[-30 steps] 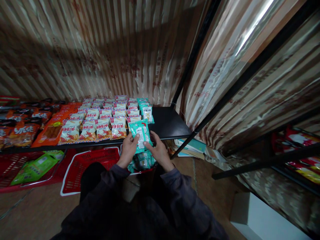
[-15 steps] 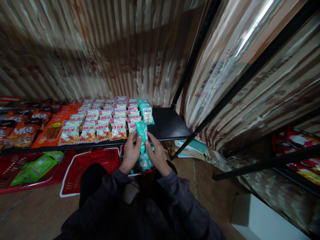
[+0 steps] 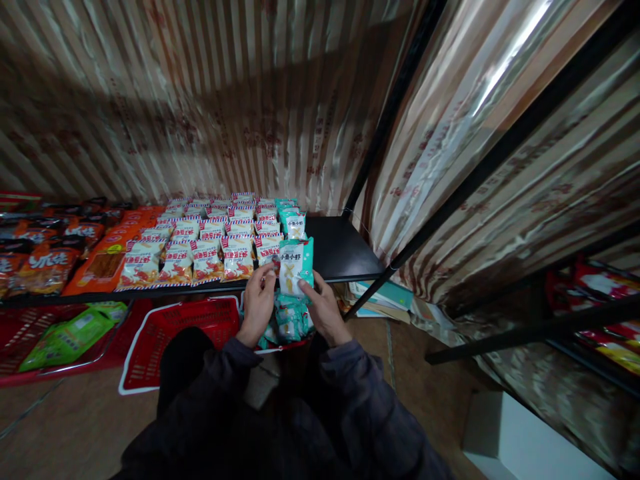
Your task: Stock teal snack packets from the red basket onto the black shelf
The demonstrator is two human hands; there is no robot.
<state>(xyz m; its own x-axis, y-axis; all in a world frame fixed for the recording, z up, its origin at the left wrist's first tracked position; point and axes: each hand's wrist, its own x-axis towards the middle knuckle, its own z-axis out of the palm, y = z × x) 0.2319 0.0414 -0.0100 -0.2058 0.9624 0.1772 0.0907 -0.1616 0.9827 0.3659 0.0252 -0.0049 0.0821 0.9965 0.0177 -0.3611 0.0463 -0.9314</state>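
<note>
A teal and white snack bag [image 3: 292, 265] is held upright, front facing me, by my right hand [image 3: 325, 308], whose thumb presses its lower right front. My left hand [image 3: 259, 303] is just left of the bag, fingers curved and apart, with nothing visible in it. More teal bags [image 3: 290, 321] lie in a basket beneath my hands. On the black shelf [image 3: 345, 250] ahead stands a short row of the same teal bags [image 3: 295, 223], right beside rows of white and red snack bags [image 3: 238, 257].
Orange snack bags [image 3: 103, 257] and black-topped packets [image 3: 43, 263] fill the shelf's left. Below sit a red basket [image 3: 195, 320] with a white handle and another holding a green bag [image 3: 70, 337]. Black posts [image 3: 395, 263] rise at right; a white box [image 3: 530, 440] is on the floor.
The teal bag has turned from edge-on to front-facing and moved slightly right. My left hand has come off it, while my right hand has shifted right and keeps hold.
</note>
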